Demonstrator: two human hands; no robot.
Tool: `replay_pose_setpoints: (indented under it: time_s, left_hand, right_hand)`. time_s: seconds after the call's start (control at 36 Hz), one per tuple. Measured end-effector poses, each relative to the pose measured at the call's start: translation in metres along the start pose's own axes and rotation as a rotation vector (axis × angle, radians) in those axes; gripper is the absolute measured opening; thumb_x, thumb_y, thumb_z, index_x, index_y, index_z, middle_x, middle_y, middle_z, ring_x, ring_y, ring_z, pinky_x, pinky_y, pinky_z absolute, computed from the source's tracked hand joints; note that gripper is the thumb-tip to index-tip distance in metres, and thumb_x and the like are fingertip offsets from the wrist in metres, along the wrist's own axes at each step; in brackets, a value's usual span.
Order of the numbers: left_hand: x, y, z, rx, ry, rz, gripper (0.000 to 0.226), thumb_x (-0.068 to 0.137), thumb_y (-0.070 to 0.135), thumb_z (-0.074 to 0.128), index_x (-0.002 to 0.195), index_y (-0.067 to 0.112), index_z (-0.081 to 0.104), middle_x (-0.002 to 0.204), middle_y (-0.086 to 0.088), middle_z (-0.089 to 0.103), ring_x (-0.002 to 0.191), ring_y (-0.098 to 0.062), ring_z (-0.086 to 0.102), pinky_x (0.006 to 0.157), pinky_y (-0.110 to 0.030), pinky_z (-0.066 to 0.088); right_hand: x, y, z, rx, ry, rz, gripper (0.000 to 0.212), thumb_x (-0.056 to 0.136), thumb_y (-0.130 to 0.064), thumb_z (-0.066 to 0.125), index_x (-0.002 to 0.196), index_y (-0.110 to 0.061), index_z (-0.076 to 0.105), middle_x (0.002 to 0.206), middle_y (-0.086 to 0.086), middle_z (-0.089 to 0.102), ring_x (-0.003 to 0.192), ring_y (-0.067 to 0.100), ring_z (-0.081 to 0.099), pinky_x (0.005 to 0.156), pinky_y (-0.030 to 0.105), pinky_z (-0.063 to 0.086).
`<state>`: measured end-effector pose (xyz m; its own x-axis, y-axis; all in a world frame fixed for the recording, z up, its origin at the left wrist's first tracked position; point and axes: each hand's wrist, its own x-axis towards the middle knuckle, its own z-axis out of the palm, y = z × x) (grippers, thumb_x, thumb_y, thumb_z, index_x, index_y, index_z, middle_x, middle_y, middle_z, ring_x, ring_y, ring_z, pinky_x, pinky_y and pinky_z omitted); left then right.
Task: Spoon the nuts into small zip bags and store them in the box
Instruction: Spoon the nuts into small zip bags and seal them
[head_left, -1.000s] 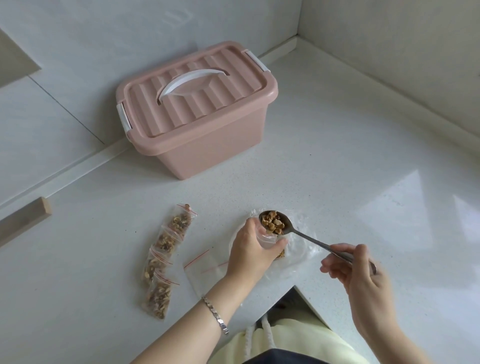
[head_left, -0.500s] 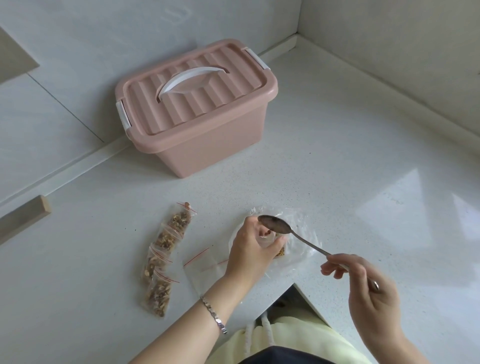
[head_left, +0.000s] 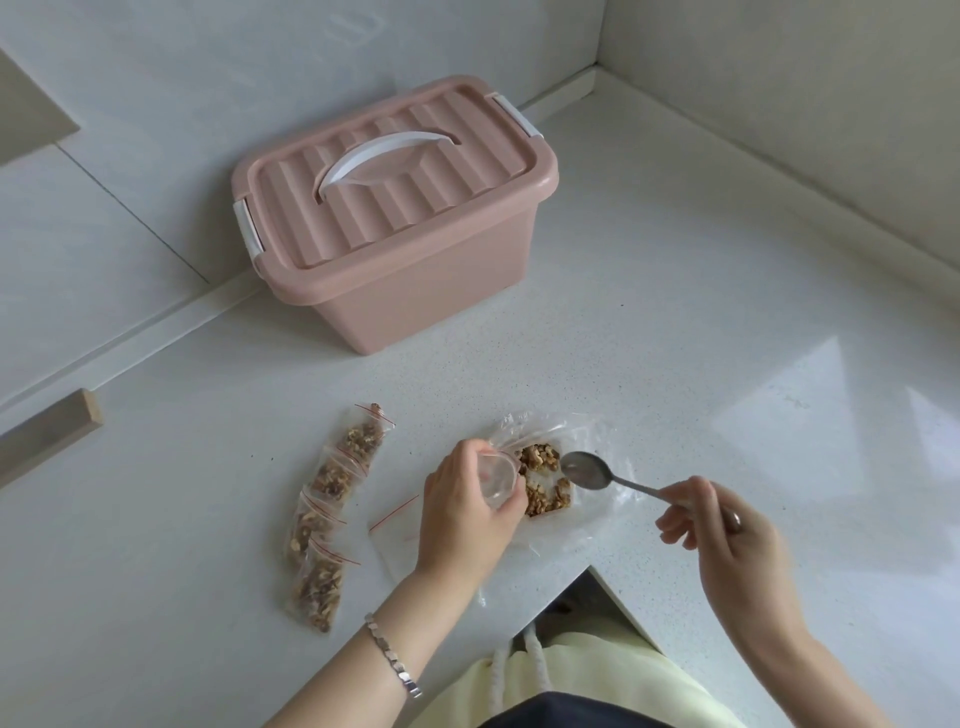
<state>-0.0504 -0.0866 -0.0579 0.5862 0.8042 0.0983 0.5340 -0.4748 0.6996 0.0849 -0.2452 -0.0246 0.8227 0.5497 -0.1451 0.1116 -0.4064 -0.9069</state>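
Note:
My left hand (head_left: 465, 512) grips a small clear zip bag (head_left: 497, 475) with its mouth held open and turned toward the nuts. The walnut pieces (head_left: 543, 480) lie on a large clear plastic bag (head_left: 582, 441) spread on the counter. My right hand (head_left: 727, 540) pinches the handle of a metal spoon (head_left: 587, 470); the bowl looks empty and sits just right of the nuts. Several filled small zip bags (head_left: 332, 509) lie in a row to the left. The pink box (head_left: 400, 208) stands at the back with its lid closed.
Empty zip bags with red seals (head_left: 400, 525) lie flat under my left wrist. The white counter (head_left: 727, 338) meets walls at the back and right, and has a notch at its front edge by my body. A wooden handle (head_left: 47, 441) sticks out at the left.
The spoon tipped its nuts into the small bag, then moved right and down beside the nut pile, its bowl now empty. My left hand drew back slightly, uncovering the nuts.

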Motion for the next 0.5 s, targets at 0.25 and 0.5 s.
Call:
replay_pose_setpoints:
  time_s: [0.25,0.5]
  left_hand:
    - [0.000,-0.015,0.001,0.161,-0.381,-0.216,0.033,0.082,0.032,0.062,0.103,0.017,0.042,0.101,0.005,0.052,0.090,-0.012,0.049,0.075,-0.021,0.039]
    - [-0.009,-0.022,0.020,0.015,-0.320,-0.309,0.049,0.077,0.032,0.072,0.111,0.016,0.042,0.104,0.004,0.054,0.093,-0.009,0.047,0.069,-0.012,0.032]
  right_hand:
    - [0.001,0.020,0.016,-0.168,-0.153,0.047,0.026,0.094,-0.025,0.044,0.076,-0.029,0.063,0.064,-0.003,0.065,0.064,0.004,0.060,0.062,0.021,0.048]
    - [0.009,0.031,0.026,0.139,-0.177,0.320,0.037,0.097,-0.025,0.037,0.085,-0.004,0.066,0.065,0.012,0.068,0.059,0.019,0.065,0.056,0.023,0.051]
